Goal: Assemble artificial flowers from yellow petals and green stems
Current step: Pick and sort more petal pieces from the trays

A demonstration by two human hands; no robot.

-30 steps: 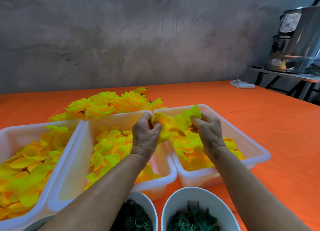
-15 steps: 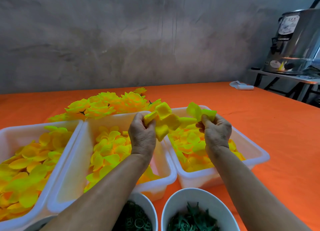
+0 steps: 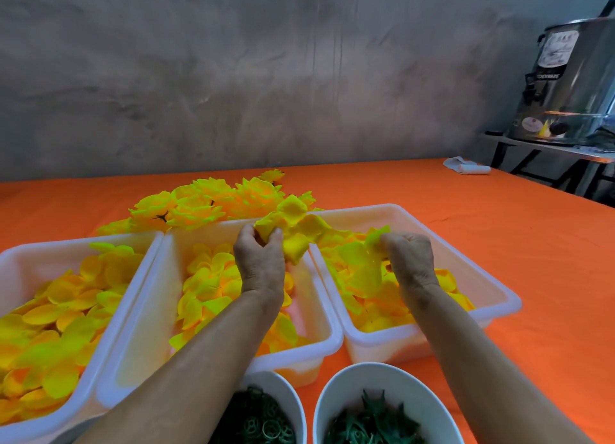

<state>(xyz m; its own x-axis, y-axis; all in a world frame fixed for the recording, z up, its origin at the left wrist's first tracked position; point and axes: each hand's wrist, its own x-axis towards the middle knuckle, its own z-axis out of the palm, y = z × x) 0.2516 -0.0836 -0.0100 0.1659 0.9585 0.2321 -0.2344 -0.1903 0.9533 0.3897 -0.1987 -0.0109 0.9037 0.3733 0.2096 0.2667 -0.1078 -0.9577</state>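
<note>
Petal cluster (image 3: pixel 293 230) is up off the bins now, held above the back rim of the mid bin (image 3: pixel 312 343). A sec ago both hands met on one bunch over the right bin; half a sec ago they'd begun pulling apart; now they're well apart, so the bunch has split in two. Left hand (image 3: pixel 259 264) has the bigger part: thumb and fingers curled tight, pinching it at its base, petals fanning up and to the right. Right hand (image 3: pixel 411 260) has dropped down and right, over the right bin (image 3: pixel 499 297), fingers curled round a smaller petal piece (image 3: pixel 374 244) w/ a petal hanging below the knuckles. Can't tell if it's one layer or more.

Meaning for the task, as I read it: a layer is separated from the stuck stack, so the left has a workable set to thread on a stem, and the right is either dropping the spare back or keeping it for the next layer. No stem in either hand yet, so the join isn't started.

Outward from the mid bin: left bin (image 3: pixel 20 257) beside it, touching, also full of loose petals. Behind the mid bin, a heap of done flowers (image 3: pixel 206 204) on the orange table (image 3: pixel 499 230). In front of it, two white bowls: one w/ green rings (image 3: pixel 263 423), one w/ green stems (image 3: pixel 376 420), nearest the body, both untouched. Far right behind, a steel urn (image 3: pixel 575 84) on a stand; near it on the table, a small white roll (image 3: pixel 469 167).
</note>
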